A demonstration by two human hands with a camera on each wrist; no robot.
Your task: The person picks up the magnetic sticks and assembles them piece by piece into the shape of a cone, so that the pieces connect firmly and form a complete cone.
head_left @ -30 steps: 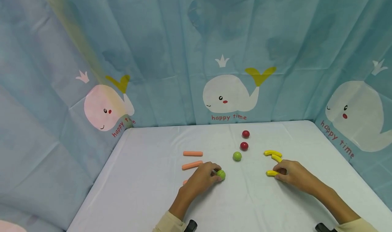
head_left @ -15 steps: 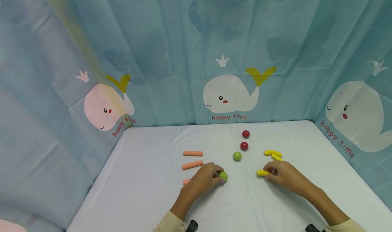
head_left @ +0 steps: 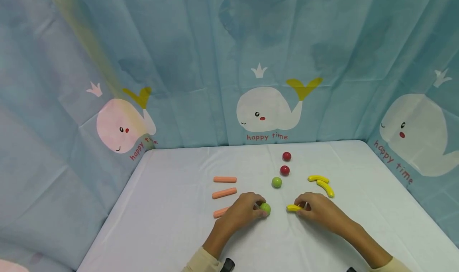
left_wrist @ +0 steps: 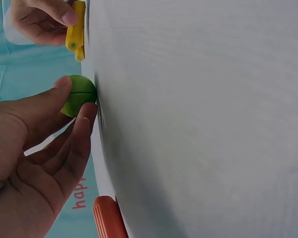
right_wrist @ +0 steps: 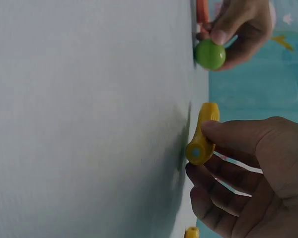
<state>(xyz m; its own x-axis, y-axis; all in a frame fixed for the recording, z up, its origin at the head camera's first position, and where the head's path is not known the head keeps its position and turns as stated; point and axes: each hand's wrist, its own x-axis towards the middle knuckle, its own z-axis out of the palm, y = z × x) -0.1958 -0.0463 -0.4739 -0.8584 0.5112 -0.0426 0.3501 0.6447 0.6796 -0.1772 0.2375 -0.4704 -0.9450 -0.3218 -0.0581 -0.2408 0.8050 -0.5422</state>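
Observation:
My left hand point(head_left: 246, 209) pinches a small green ball-shaped toy fruit point(left_wrist: 81, 94) between thumb and fingertips, low over the white table. A groove runs around its middle in the left wrist view. To its right, my right hand point(head_left: 317, 209) pinches a small yellow toy banana point(right_wrist: 203, 134) by thumb and fingers, its free end pointing left at the green fruit. A short gap separates the two toys. Behind them sits a second green toy fruit point(head_left: 276, 182). Two more toy bananas point(head_left: 325, 188) lie touching beyond my right hand.
Several orange sticks point(head_left: 224, 193) lie in a column left of my left hand, the nearest partly covered by it. Two red balls point(head_left: 285, 170) sit toward the back of the white-covered table point(head_left: 172, 224). A blue whale-print curtain point(head_left: 201, 116) stands around the table's sides.
My right hand has carried its banana left, away from the other two bananas and nearer to the green fruit. My left hand has shifted slightly right and toward me with the green fruit.

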